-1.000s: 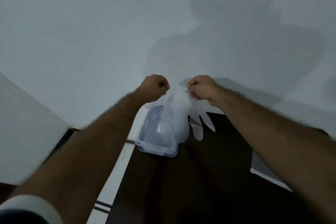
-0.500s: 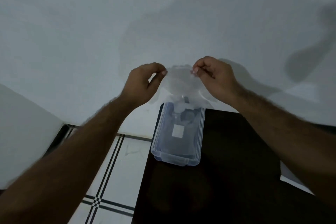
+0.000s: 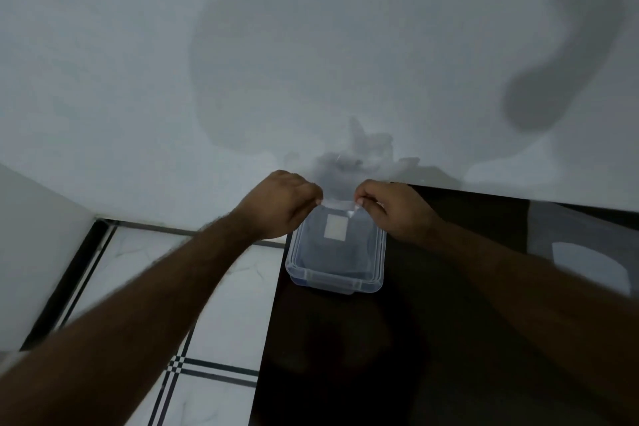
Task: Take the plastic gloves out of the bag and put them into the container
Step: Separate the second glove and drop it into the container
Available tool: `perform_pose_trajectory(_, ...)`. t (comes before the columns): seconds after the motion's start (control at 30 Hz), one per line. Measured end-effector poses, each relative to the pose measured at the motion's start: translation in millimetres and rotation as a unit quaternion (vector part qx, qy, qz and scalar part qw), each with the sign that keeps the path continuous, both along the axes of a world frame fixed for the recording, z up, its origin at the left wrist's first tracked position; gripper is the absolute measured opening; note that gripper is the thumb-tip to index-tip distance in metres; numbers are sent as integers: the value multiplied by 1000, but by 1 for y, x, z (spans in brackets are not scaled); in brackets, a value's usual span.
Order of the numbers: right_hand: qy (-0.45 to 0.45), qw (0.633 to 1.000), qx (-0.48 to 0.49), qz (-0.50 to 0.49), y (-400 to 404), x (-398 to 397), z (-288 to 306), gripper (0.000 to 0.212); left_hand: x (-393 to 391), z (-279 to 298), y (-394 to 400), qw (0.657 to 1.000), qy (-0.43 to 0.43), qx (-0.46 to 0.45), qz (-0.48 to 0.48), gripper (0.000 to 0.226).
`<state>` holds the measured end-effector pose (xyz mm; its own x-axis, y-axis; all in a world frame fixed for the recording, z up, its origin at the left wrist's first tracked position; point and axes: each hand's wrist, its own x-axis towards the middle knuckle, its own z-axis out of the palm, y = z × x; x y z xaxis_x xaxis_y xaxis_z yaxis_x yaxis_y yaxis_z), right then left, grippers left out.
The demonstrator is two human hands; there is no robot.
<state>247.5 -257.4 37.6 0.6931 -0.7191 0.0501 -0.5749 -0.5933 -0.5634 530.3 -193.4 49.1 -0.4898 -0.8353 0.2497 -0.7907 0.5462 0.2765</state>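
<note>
The container is the landmark: a clear plastic box with a pale square label showing through its bottom, standing on the dark tabletop near that surface's far-left corner. Its long axis runs away from the person toward the white wall, with the clasped short end nearest the camera.

Both hands meet over the container's far end. The left hand is closed in a pinch on the left corner of a thin plastic glove, and the right hand pinches the right corner — between them the glove's edge is stretched taut as a pale strip, running crosswise to the container's length. The rest of the glove is translucent and blurred; it seems to billow up and away beyond the container's far end, against the wall, but its outline and which way its fingers point cannot be told.

To the left of the container, below the tabletop edge, lies white tiled floor with black lines.
</note>
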Motion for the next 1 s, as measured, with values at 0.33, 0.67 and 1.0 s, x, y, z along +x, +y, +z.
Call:
perform_pose_trajectory(0.33, 280, 952, -39, 116, 17, 1, -56, 18, -17, -70, 11, 990, -120, 64, -43, 18)
perform_pose_trajectory(0.67, 425, 881, -33, 203, 35, 14, -49, 46, -40, -79, 15, 935, -318, 134, -82, 32)
perform_pose_trajectory(1.0, 443, 882, -57, 147, 40, 21, -21, 39, -33, -64, 13, 942, -274, 170, -91, 49)
